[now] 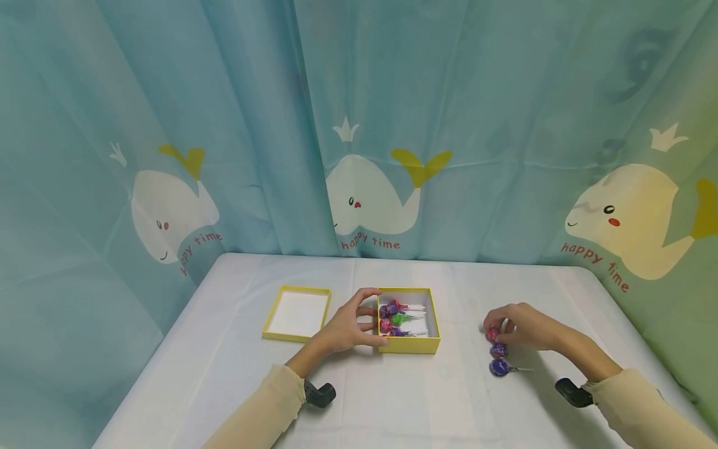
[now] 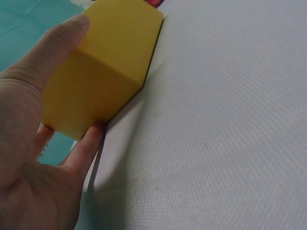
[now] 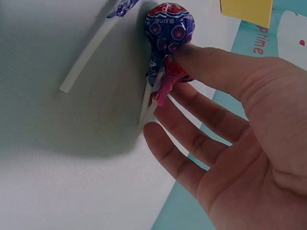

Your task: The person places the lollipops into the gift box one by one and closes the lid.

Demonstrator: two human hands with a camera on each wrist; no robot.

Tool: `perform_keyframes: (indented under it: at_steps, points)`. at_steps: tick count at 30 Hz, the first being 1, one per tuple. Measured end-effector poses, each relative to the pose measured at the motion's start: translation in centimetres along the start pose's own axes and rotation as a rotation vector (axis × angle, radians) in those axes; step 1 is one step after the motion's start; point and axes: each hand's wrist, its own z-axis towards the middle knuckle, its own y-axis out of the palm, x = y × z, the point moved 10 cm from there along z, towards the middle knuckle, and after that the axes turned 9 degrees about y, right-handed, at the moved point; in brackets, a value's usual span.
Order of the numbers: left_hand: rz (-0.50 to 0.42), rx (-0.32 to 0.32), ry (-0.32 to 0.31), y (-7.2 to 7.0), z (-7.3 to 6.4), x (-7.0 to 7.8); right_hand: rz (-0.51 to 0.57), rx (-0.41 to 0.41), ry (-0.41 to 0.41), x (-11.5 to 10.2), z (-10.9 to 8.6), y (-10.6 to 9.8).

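A yellow box with a white inside stands on the table, holding several lollipops with red, purple and green wrappers. At its left end my left hand grips it, thumb at the front corner and fingers along the left and back sides. Right of the box, my right hand pinches a red-pink wrapped lollipop, its head mostly hidden by the thumb in the right wrist view. Beside it lies a purple-and-red lollipop. Nearest the front is a dark purple lollipop, stick pointing right.
Left of the box lies a shallow yellow-edged lid, white inside facing up. A white cloth covers the table. Behind the table hangs a blue-green curtain with whale prints.
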Motion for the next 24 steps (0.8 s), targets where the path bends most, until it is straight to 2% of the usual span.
perform_keyframes:
  at_steps: [24]
  points:
    - [-0.005, -0.003, -0.016, 0.04, -0.11, 0.01, 0.007, -0.001, 0.030, 0.92, 0.19, 0.33]
